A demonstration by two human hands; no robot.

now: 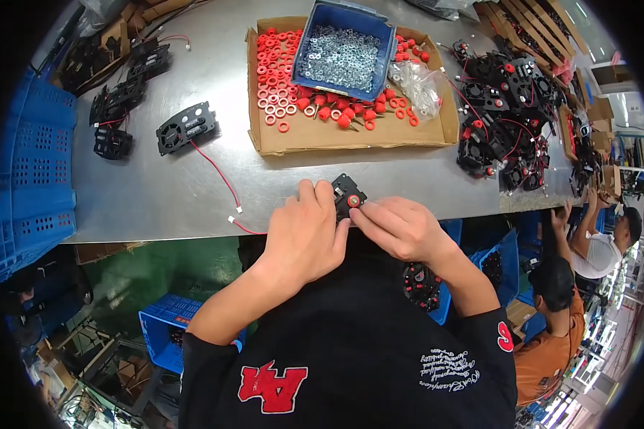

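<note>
Near the table's front edge, my left hand (pixel 304 230) grips a black plastic fan assembly (pixel 345 189), fingers over its left side and thumb below. A red ring (pixel 353 201) with a metal centre sits on its face. My right hand (pixel 401 227) is closed at that ring, thumb and fingertips pinched against its lower right; whatever lies between them is hidden. A red wire (pixel 247 229) with a white connector trails out left of my left hand. Another black fan assembly (pixel 186 129) with a red wire lies farther left on the table.
A cardboard tray (pixel 365 148) of red rings and red-capped parts stands ahead, holding a blue bin (pixel 391 43) of metal washers. Wired fan assemblies (pixel 504 107) are piled right; several more (pixel 122 100) lie left near a blue crate (pixel 36 154). Two people (pixel 551 314) are at the right.
</note>
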